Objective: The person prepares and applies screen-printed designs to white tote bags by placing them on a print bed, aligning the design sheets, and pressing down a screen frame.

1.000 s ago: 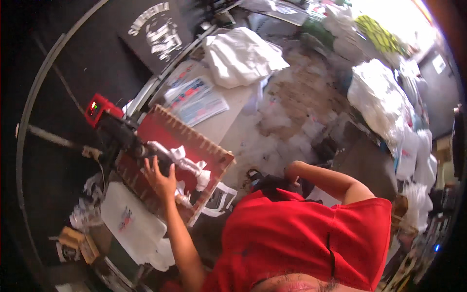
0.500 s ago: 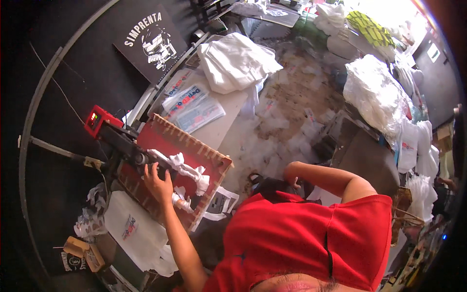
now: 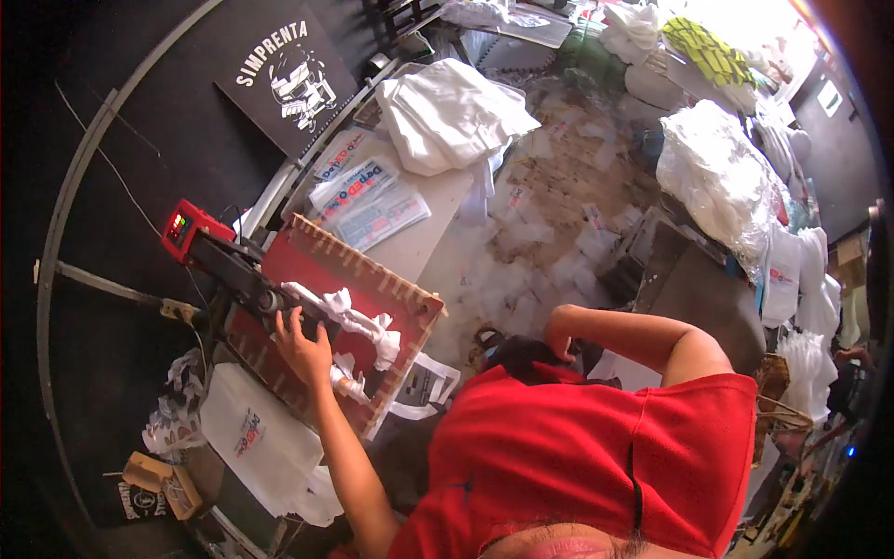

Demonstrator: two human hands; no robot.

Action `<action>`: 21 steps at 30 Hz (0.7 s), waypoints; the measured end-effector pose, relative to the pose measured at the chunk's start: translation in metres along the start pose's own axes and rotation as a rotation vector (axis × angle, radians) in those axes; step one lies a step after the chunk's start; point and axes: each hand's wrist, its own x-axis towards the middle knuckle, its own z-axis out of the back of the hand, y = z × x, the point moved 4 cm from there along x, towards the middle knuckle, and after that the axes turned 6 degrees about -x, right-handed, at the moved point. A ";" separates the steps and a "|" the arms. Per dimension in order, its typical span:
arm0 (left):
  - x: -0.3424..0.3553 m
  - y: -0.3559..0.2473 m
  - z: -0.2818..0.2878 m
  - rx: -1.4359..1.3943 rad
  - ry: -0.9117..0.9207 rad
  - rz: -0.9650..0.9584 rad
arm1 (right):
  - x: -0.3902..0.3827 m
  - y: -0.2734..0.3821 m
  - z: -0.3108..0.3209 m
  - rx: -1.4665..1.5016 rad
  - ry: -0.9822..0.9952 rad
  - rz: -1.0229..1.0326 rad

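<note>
My left hand [image 3: 304,354] rests with spread fingers at the black arm [image 3: 244,281] of a heat press, holding nothing I can see. Beside it runs a handle wrapped in white cloth [image 3: 358,326], above the press's red top plate [image 3: 326,265] with tape along its edges. A shorter wrapped bar [image 3: 347,384] lies near my left wrist. From under the plate's near corner sticks out a white bag handle [image 3: 445,377]. My right hand [image 3: 562,337] hangs by my lap against dark cloth [image 3: 526,359], its fingers mostly hidden.
A red control box [image 3: 183,231] with a lit display tops the press. White bags [image 3: 256,438] lie to its left; printed bags [image 3: 377,210] and a white fabric pile [image 3: 456,116] sit beyond. Scraps litter the floor [image 3: 549,200]. A plastic-wrapped bundle [image 3: 717,177] stands at right.
My right arm and torso have shifted very slightly. My left hand stays in the same place at the press.
</note>
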 end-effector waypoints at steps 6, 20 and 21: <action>0.001 -0.003 0.001 0.039 0.008 0.005 | 0.008 0.005 0.012 -0.089 0.000 0.000; 0.000 -0.001 0.001 0.019 0.000 -0.001 | 0.006 0.009 0.016 -0.188 0.014 0.011; 0.000 0.000 0.001 0.019 0.002 0.003 | 0.005 0.008 0.017 -0.192 0.017 0.008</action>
